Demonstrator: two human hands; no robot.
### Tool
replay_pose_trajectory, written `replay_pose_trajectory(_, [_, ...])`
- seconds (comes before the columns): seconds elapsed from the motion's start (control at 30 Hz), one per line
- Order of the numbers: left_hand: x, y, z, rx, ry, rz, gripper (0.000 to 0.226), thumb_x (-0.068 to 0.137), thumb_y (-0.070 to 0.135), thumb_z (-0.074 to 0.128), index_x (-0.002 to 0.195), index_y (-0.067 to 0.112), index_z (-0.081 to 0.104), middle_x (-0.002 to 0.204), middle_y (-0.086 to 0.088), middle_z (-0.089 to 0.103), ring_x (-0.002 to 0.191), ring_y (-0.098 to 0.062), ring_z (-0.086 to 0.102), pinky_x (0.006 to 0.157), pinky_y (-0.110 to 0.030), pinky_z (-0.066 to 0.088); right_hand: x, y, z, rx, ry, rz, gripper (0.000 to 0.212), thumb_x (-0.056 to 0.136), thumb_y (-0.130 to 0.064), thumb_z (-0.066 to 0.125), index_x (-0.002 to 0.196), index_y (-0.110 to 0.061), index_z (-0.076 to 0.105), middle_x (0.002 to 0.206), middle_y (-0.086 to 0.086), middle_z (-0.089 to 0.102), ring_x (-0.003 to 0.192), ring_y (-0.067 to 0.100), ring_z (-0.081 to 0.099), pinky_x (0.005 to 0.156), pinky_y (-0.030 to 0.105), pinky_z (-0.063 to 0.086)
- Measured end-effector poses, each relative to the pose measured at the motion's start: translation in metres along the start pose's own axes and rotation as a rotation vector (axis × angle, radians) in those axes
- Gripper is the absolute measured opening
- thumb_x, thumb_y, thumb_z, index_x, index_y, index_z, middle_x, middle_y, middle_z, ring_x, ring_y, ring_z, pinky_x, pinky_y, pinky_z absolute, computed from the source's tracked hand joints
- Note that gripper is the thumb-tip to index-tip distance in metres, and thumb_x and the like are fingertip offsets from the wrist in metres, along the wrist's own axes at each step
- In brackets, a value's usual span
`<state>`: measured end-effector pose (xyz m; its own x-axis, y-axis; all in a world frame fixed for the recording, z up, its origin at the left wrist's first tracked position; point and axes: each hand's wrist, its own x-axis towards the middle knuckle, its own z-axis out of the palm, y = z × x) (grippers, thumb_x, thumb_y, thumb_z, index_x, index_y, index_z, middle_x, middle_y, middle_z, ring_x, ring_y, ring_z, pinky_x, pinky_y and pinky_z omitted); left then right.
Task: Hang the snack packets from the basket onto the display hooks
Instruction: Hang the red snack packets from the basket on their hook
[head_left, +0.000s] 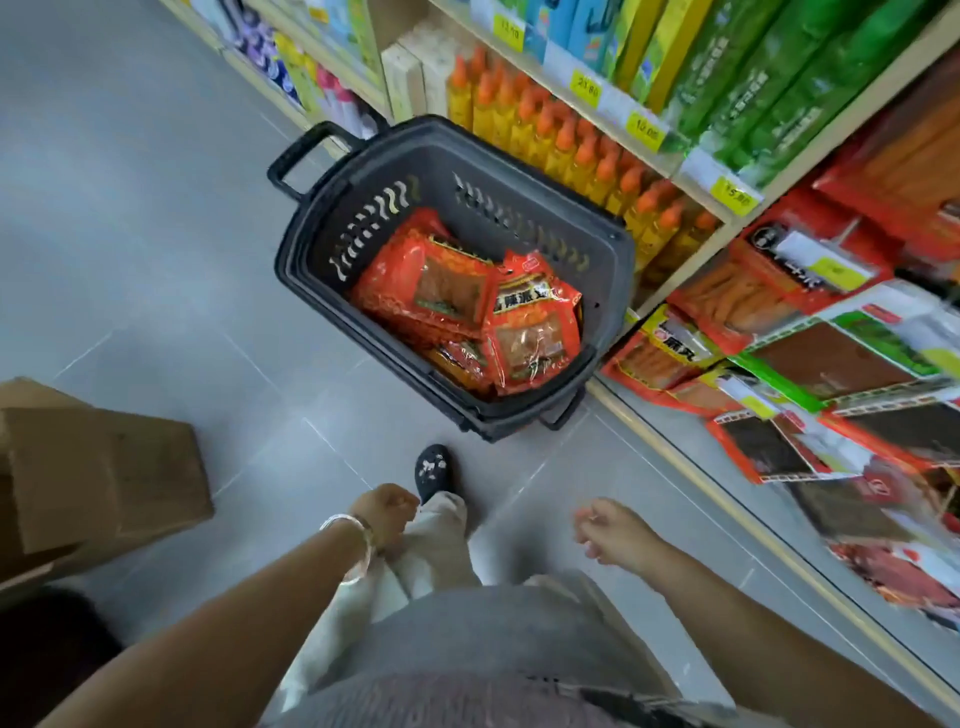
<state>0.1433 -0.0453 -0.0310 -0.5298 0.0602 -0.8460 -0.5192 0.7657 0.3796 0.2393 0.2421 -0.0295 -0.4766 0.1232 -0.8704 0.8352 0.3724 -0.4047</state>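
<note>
A dark grey basket (608, 291) stands on the floor against the shelving, ahead of me. Several red-orange snack packets (530, 332) lie piled in it. On the right, more packets hang on display hooks (810, 364) in rows. My left hand (387, 512), with a bangle on the wrist, hangs low over my trouser leg with loosely curled fingers and holds nothing. My right hand (610, 530) is also low and empty, its fingers loosely curled. Both hands are well short of the basket.
Brown cardboard boxes (98, 478) sit on the floor at the left. Shelves with orange-capped yellow bottles (582, 145) and green boxes (769, 88) run along the right behind the basket. Grey tiled floor (156, 249) lies open to the left. My shoe (435, 470) points toward the basket.
</note>
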Motion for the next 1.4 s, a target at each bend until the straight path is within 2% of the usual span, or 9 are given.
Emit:
replay_pose_trajectory(0.23, [0.054, 0.082, -0.095, -0.102, 0.006, 0.191, 0.024, 0.092, 0.004, 0.044, 0.107, 0.009, 0.062, 0.101, -0.007, 0.065, 0.085, -0.017, 0.060, 0.063, -0.013, 0.045, 0.062, -0.152, -0.030, 0.153, 0.049, -0.205, 0.008, 0.096, -0.027, 0.052, 0.091, -0.028, 0.059, 0.084, -0.005, 0.067, 0.059, -0.001, 0.060, 0.052, 0.015, 0.047])
replay_pose_trajectory(0.4, [0.102, 0.131, -0.125, -0.238, 0.033, 0.255, 0.019, 0.096, 0.013, 0.046, 0.108, 0.017, 0.061, 0.101, 0.002, 0.066, 0.092, -0.013, 0.064, 0.083, -0.024, 0.050, 0.128, -0.206, -0.036, 0.213, 0.072, -0.168, 0.006, 0.094, -0.028, 0.054, 0.099, -0.027, 0.057, 0.089, -0.004, 0.067, 0.072, 0.007, 0.061, 0.058, 0.016, 0.048])
replay_pose_trajectory(0.5, [0.145, 0.152, -0.131, -0.273, 0.104, 0.274, 0.016, 0.095, 0.016, 0.048, 0.105, 0.020, 0.060, 0.103, 0.005, 0.065, 0.087, -0.004, 0.061, 0.073, -0.012, 0.046, 0.185, -0.223, -0.032, 0.228, 0.125, -0.132, 0.027, 0.092, -0.033, 0.059, 0.114, -0.019, 0.054, 0.099, -0.001, 0.064, 0.083, 0.012, 0.061, 0.071, 0.023, 0.048])
replay_pose_trajectory(0.73, [0.222, 0.162, -0.130, -0.166, 0.230, 0.233, 0.012, 0.089, 0.019, 0.055, 0.098, 0.026, 0.060, 0.097, 0.009, 0.062, 0.088, -0.007, 0.057, 0.076, -0.015, 0.039, 0.308, -0.251, -0.007, 0.290, 0.363, 0.089, 0.058, 0.078, -0.051, 0.070, 0.116, -0.012, 0.050, 0.122, 0.011, 0.056, 0.113, 0.031, 0.054, 0.090, 0.034, 0.039])
replay_pose_trajectory(0.9, [0.230, 0.156, -0.128, -0.207, 0.309, 0.204, 0.014, 0.088, 0.020, 0.054, 0.098, 0.028, 0.061, 0.103, 0.008, 0.063, 0.093, -0.007, 0.058, 0.079, -0.020, 0.042, 0.341, -0.260, 0.002, 0.118, 0.506, 0.182, 0.091, 0.062, -0.067, 0.072, 0.131, -0.015, 0.042, 0.137, 0.012, 0.043, 0.125, 0.037, 0.043, 0.101, 0.048, 0.037])
replay_pose_trajectory(1.03, [0.224, 0.164, -0.128, -0.254, 0.351, 0.194, 0.018, 0.089, 0.017, 0.052, 0.096, 0.032, 0.061, 0.102, 0.014, 0.061, 0.091, 0.001, 0.056, 0.073, -0.006, 0.040, 0.338, -0.251, -0.006, 0.263, 0.409, 0.146, 0.079, 0.062, -0.052, 0.082, 0.120, -0.011, 0.047, 0.123, 0.010, 0.058, 0.110, 0.033, 0.057, 0.094, 0.045, 0.048])
replay_pose_trajectory(1.2, [0.221, 0.167, -0.129, -0.286, 0.360, 0.115, 0.020, 0.090, 0.017, 0.052, 0.105, 0.027, 0.063, 0.106, 0.013, 0.061, 0.074, 0.009, 0.053, 0.053, 0.003, 0.037, 0.293, -0.226, -0.021, 0.441, 0.265, 0.060, 0.052, 0.068, -0.030, 0.083, 0.107, -0.023, 0.048, 0.115, 0.001, 0.060, 0.097, 0.019, 0.057, 0.083, 0.032, 0.040])
replay_pose_trajectory(1.3, [0.221, 0.166, -0.131, -0.267, 0.306, 0.077, 0.025, 0.090, 0.022, 0.052, 0.114, 0.024, 0.058, 0.113, 0.008, 0.061, 0.090, 0.000, 0.057, 0.067, -0.005, 0.041, 0.259, -0.220, -0.030, 0.500, 0.164, 0.016, 0.060, 0.071, -0.029, 0.081, 0.119, -0.029, 0.046, 0.107, -0.017, 0.052, 0.099, 0.008, 0.050, 0.089, 0.030, 0.034])
replay_pose_trajectory(1.4, [0.221, 0.168, -0.134, -0.303, 0.239, 0.045, 0.041, 0.088, 0.030, 0.059, 0.125, 0.017, 0.050, 0.117, 0.004, 0.058, 0.107, -0.013, 0.056, 0.084, -0.021, 0.039, 0.234, -0.227, -0.040, 0.607, 0.063, -0.006, 0.043, 0.070, -0.022, 0.082, 0.101, -0.031, 0.053, 0.093, -0.022, 0.063, 0.090, 0.001, 0.060, 0.078, 0.021, 0.041])
